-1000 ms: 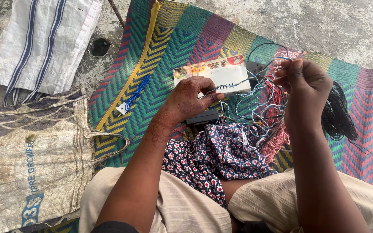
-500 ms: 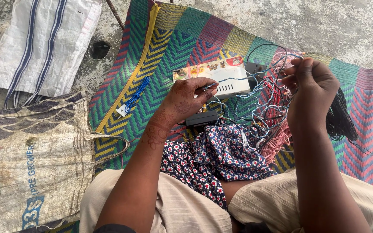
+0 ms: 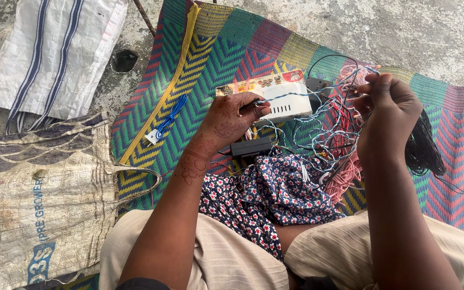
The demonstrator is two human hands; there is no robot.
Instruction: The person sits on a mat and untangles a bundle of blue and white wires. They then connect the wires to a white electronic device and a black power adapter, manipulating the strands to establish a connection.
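You sit on a woven plastic mat (image 3: 210,70) of bright chevron bands in green, yellow, red and purple, spread over rough grey concrete floor (image 3: 430,32). To your left lie two coarse woven sacks: a dirty printed one (image 3: 33,198) and a white one with dark blue stripes (image 3: 55,53). A dark floral cloth (image 3: 269,198), soft and crumpled, is bunched in your lap over pale trousers.

The work is a loose tangle of thin blue-and-white wires (image 3: 323,123), lying on the mat in front of your knees and strung between your hands. Your right hand (image 3: 388,113) is raised, its fingers closed in a pinch on the upper ends of the strands. Your left hand (image 3: 229,121) rests low by the flat white box (image 3: 275,96), its fingers curled narrow; one strand seems to run to them, though the grip itself is hard to make out.

By the look of it, the sorting is only partly done: most strands remain crossed and looped, with just a few drawn out straight. Under them lies a coiled heap of pink wire (image 3: 345,172), and a bundle of fine black wire (image 3: 422,150) lies behind your right wrist, neither being handled. A small black rectangular block (image 3: 251,146) sits by your left wrist, and a short blue wire with a white plug (image 3: 165,121) lies apart on the mat.
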